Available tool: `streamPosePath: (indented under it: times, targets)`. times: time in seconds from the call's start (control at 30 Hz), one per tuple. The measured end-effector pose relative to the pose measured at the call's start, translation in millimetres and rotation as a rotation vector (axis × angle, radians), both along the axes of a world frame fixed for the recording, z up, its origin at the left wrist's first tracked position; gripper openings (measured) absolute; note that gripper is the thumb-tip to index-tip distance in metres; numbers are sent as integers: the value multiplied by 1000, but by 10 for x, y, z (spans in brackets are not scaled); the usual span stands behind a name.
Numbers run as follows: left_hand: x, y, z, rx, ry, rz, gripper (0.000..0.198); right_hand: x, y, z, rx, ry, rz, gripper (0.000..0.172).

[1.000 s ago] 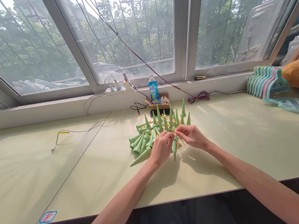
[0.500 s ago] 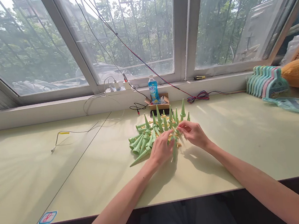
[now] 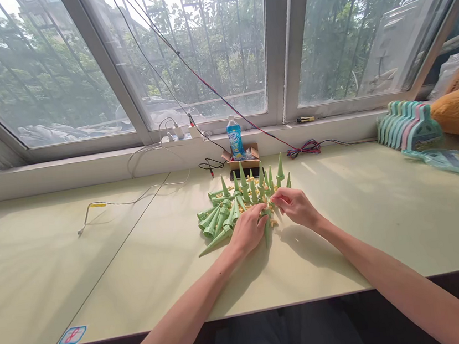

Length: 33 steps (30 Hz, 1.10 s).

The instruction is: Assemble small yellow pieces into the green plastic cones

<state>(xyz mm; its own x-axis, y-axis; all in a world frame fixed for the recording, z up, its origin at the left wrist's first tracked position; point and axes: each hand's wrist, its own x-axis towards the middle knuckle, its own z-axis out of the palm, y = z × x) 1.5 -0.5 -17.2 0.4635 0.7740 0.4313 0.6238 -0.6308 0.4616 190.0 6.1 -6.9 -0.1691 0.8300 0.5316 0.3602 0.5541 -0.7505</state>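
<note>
My left hand point(image 3: 250, 228) is closed around a green plastic watering spike point(image 3: 267, 235), its pointed end slanting down towards me. Close by on the right, my right hand point(image 3: 299, 206) has its thumb and fingers pinched together at the spike's upper end. What lies in that pinch is too small to make out. Around both hands are more green spikes: several stand upright point(image 3: 243, 178) behind them, and others lie in a heap point(image 3: 214, 222) to the left. Small yellow pieces point(image 3: 275, 223) are scattered among the spikes.
Behind the spikes a blue bottle point(image 3: 235, 139) stands in a small cardboard box point(image 3: 253, 158), with a dark flat object point(image 3: 236, 175) in front. Cables point(image 3: 308, 148) lie along the back. Pastel handled items point(image 3: 423, 128) stand far right. A thin wire point(image 3: 116, 202) crosses the table's left.
My right hand has dipped slightly and stays pinched near the spike's top. My left hand has barely moved, its fingers still round the spike.
</note>
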Motion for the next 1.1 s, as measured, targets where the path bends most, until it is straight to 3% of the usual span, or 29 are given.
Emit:
streamPosePath:
  times: [0.33, 0.57, 0.83, 1.1]
  targets:
    - [26, 15, -13, 9, 9, -22, 24, 5, -3, -11, -49, 24, 46, 28]
    - [17, 39, -19, 77, -161, -87, 23, 4, -4, -10, -59, 71, 44, 28]
    - [-7, 82, 24, -22, -374, -2, 18, 17, 26, -38, -42, 169, -70, 29]
    - [-6, 83, 60, -43, -441, 57, 16, 0, 20, -44, -56, 147, -22, 33]
